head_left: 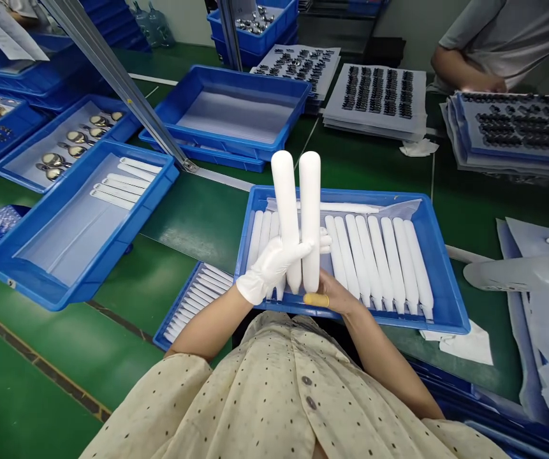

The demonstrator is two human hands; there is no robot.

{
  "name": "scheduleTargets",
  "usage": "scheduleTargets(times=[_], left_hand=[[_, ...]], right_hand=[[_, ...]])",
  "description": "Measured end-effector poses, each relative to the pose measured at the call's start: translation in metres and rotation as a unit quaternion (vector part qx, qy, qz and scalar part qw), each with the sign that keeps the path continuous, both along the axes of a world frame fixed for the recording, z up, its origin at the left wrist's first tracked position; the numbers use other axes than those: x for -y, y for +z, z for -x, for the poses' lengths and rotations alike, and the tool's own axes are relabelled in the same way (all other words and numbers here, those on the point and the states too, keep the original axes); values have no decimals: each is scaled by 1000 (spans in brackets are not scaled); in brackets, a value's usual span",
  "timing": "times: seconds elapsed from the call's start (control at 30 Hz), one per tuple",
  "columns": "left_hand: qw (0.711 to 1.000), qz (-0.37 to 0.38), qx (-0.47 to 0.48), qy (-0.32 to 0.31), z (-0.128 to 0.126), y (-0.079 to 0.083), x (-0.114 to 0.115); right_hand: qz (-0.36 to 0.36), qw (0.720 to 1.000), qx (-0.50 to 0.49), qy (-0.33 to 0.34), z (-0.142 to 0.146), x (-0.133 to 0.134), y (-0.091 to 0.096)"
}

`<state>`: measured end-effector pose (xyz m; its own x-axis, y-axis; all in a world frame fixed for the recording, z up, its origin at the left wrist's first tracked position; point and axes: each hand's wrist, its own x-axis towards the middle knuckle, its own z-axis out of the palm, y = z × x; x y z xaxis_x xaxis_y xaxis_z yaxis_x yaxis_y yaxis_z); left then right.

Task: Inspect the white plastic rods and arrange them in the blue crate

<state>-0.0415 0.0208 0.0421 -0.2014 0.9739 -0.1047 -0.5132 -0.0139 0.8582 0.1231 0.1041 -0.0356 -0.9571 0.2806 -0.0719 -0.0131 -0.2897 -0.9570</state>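
My left hand (274, 261), in a white glove, is closed around two long white handle-shaped pieces: a left one (284, 197) and a right one (310, 204). They stand nearly upright, rounded tops up, their lower parts narrowing. The gloved thumb crosses the right piece, with fingertips showing behind it. At that piece's lower end is my right hand (338, 296), bare except for a yellow cover on the thumb; its other fingers are mostly hidden behind the piece. Below the hands lies a blue tray (449, 280) with a row of similar white pieces (379, 261).
At left, a blue tray (30, 271) holds several white pieces; shiny metal parts (76, 143) lie beyond. Another blue tray (178, 312) stands lower left. A metal post (125, 89) slants across. Sheets of dark parts (377, 92) lie near a co-worker's arm (470, 73). A white cloth (468, 344) lies right.
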Motion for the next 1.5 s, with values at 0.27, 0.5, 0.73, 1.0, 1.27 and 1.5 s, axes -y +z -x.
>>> scheduleTargets(times=[0.27, 0.5, 0.73, 1.0, 1.27, 1.5], left_hand=[[994, -9, -36, 99, 5, -9, -7], [990, -53, 47, 122, 19, -8, -3], [969, -83, -119, 199, 23, 15, -9], [938, -43, -218, 266, 18, 45, -11], [944, -21, -151, 293, 18, 40, -21], [955, 7, -145, 260, 22, 35, -27]], right_hand=[[-45, 952, -25, -301, 35, 7, 25], [42, 963, -18, -265, 27, 9, 22], [-24, 971, -54, -230, 20, 42, 24], [-4, 977, -52, -206, 7, 77, 28], [57, 982, -64, -169, 1, 85, 35], [126, 981, -38, -143, -1, 72, 33]])
